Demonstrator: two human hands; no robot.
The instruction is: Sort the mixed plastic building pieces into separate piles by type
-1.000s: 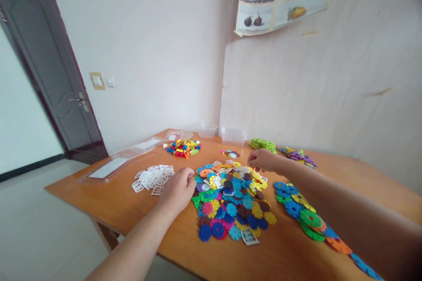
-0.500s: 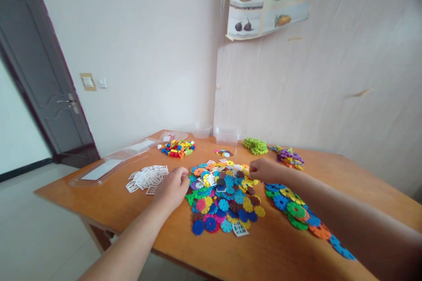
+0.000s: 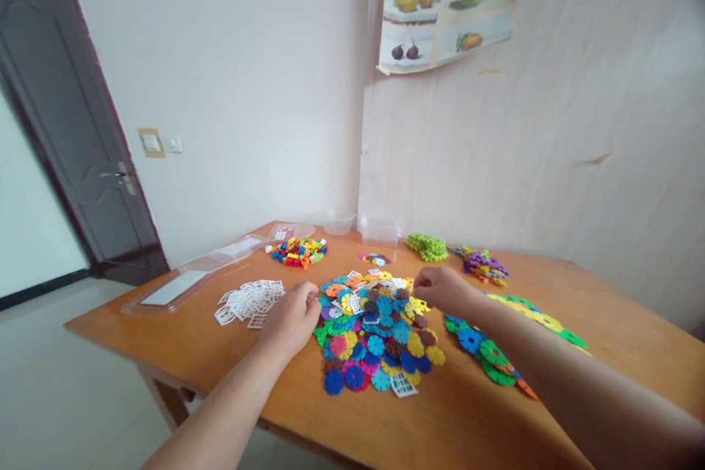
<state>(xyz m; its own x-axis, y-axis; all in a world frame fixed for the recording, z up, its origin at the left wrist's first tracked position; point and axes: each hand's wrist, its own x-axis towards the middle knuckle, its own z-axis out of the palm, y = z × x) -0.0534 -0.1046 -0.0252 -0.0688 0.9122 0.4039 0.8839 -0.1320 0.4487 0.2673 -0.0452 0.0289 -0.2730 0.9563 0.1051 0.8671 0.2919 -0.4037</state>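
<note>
A heap of colourful notched plastic discs (image 3: 376, 345) lies in front of me, with several white lattice window pieces mixed in. My left hand (image 3: 294, 317) is at the heap's left edge, its fingers curled together; what they hold, if anything, is hidden. Beside that hand lies a pile of white lattice window pieces (image 3: 249, 302). My right hand (image 3: 445, 289) hovers at the heap's upper right edge with its fingers pinched, and I cannot make out anything in them. One white window piece (image 3: 404, 384) rests at the heap's near edge.
Larger flower-shaped discs (image 3: 470, 340) lie under and around my right forearm. Farther back are toy bricks (image 3: 299, 252), a few small discs (image 3: 375, 260), green pieces (image 3: 427, 247) and purple pieces (image 3: 485, 266). Clear plastic containers (image 3: 380, 229) stand by the wall; clear lids (image 3: 181, 285) lie left.
My right hand has shifted slightly left, and its forearm has lowered, uncovering yellow and green discs behind it. My left hand stays at the heap's left edge. The view has tilted slightly.
</note>
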